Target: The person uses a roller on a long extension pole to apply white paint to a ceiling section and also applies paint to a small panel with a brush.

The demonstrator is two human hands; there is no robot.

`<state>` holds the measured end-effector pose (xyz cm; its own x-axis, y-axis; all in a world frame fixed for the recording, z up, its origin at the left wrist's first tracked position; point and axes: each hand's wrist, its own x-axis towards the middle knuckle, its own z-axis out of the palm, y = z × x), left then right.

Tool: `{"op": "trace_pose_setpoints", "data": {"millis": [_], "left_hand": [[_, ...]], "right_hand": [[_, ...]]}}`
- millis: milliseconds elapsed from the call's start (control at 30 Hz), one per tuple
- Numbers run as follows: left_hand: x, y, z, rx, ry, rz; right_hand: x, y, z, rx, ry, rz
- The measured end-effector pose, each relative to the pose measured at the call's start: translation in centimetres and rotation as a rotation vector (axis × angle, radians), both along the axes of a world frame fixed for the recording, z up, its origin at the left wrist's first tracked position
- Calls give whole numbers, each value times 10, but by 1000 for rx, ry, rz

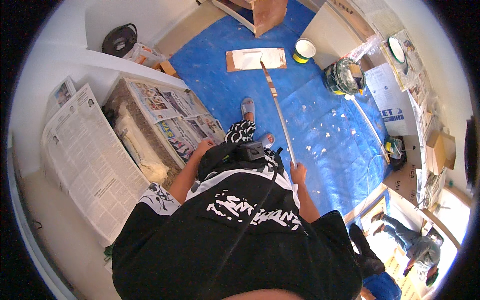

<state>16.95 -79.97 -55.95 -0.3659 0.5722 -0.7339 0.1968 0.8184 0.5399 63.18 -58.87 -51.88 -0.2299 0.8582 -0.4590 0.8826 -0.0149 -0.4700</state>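
Observation:
My right hand [298,173] is closed around the near end of a long paint roller pole [283,119]. The pole is pale along its near length and brown and patchy towards its far end. That far end rests over a flat panel [276,59] lying on the blue sheet, mostly coated white with brown showing at both ends. The roller head is hard to make out against the white. My left hand [205,146] hangs by my left hip, empty, its fingers loosely apart, near the newspaper-covered furniture [172,117].
A paint bucket [304,50] stands right of the panel. Farther right are a smeared dark bucket [344,76] and another pole [367,120] on the blue sheet [330,165]. A wooden cabinet piece [270,17] stands at the far side. Other people [420,247] are at lower right.

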Motion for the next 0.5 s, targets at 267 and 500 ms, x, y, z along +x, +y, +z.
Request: {"op": "trace_pose_setpoints", "data": {"millis": [267, 500], "left_hand": [[7, 9, 3, -28, 68, -87], [10, 9, 4, -55, 71, -104]], "right_hand": [[49, -48, 37, -165, -35, -110], [53, -36, 35, 52, 27, 19]]}}
